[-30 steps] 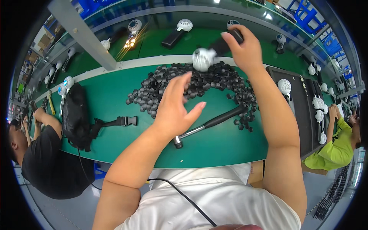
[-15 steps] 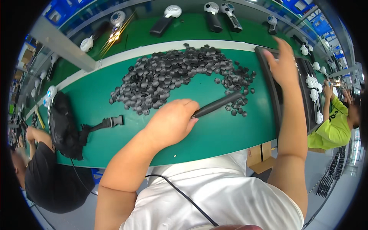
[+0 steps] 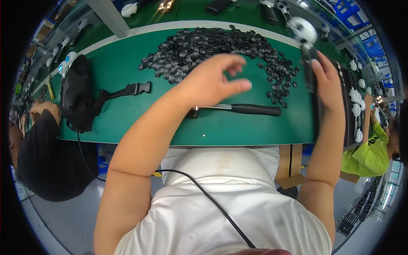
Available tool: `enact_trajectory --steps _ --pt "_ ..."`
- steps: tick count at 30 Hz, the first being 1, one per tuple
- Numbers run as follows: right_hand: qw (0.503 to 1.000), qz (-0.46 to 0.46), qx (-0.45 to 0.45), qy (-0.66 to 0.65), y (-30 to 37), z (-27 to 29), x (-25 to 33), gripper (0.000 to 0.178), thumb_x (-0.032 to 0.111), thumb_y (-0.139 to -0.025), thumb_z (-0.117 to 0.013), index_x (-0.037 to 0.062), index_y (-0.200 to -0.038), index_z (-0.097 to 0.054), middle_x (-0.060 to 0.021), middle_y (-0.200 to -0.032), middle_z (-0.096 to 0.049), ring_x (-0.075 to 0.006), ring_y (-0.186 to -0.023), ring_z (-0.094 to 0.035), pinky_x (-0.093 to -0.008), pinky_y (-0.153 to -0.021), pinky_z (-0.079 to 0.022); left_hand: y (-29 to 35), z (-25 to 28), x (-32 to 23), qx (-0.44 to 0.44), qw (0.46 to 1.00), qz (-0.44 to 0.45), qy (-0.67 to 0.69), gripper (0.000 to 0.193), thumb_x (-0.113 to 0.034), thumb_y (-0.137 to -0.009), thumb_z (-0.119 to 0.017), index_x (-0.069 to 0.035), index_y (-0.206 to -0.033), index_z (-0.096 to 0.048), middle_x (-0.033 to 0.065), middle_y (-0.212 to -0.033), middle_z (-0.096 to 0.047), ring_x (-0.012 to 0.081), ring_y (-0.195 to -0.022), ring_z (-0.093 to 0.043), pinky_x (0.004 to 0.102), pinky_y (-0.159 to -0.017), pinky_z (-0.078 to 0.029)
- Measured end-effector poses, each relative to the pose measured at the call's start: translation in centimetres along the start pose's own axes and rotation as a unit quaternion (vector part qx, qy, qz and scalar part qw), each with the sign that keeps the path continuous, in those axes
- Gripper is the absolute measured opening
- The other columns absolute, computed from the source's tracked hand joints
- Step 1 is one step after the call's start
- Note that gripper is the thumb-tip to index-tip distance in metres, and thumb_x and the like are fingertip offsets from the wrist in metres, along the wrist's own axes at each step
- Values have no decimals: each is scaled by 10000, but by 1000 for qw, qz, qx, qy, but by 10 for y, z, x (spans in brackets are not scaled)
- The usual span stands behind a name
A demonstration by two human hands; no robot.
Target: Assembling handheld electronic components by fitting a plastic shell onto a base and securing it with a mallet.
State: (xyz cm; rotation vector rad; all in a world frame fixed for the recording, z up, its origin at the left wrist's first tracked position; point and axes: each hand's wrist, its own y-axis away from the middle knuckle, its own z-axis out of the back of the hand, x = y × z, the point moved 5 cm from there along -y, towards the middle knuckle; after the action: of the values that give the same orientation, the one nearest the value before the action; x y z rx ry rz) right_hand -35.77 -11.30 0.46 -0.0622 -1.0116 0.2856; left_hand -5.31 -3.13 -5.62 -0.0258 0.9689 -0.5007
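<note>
My right hand (image 3: 330, 85) grips a black handle with a football-patterned white ball head (image 3: 305, 32), held raised at the table's right side; motion blurs it. My left hand (image 3: 214, 80), fingers apart and slightly curled, hovers empty over the green table (image 3: 170, 127). Just below it lies a hammer (image 3: 257, 109), its black grip pointing right and its head partly hidden near my left wrist. A heap of small black pentagon-shaped pieces (image 3: 204, 44) spreads behind my left hand, with a looser trail of them reaching down on the right.
A black bag (image 3: 78, 93) with a buckled strap (image 3: 138, 88) sits at the table's left. More ball-headed pieces (image 3: 356, 109) stand in a dark rack on the right. One person in black (image 3: 55, 165) works at left, another in a lime shirt (image 3: 367, 155) at right.
My left hand has let go of the hammer, which now lies nearer the table's front edge. My right hand, empty before, now holds the ball-headed handle. The head view has shifted.
</note>
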Motion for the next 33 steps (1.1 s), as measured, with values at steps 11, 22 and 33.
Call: enact_trajectory --steps 11,22,33 --pt "939 257 87 213 -13 -174 45 317 169 -948 -691 58 -1245 -703 -103 -1133 -710 -304 -1001 -674 -372 -875 -539 -12 37 50 -175 811 70 554 654 -565 -1032 -604 2 -1349 -536 189 -1126 -711 243 -884 -724 382 -816 -617" --pt "911 252 94 312 -18 -184 21 196 140 -928 -696 68 -1108 -718 -79 -993 -685 -320 -928 -667 -397 -833 -550 -11 22 39 -219 855 129 453 512 -459 -1024 -666 6 -1222 -580 154 -996 -694 198 -788 -713 346 -737 -600" --pt "978 38 156 134 -12 -167 33 122 119 -941 -680 73 -1034 -744 -47 -949 -745 -237 -799 -691 -330 -747 -554 -9 33 44 -139 784 173 580 413 -285 -987 -697 7 -1261 -596 165 -1057 -702 217 -913 -708 320 -765 -577"
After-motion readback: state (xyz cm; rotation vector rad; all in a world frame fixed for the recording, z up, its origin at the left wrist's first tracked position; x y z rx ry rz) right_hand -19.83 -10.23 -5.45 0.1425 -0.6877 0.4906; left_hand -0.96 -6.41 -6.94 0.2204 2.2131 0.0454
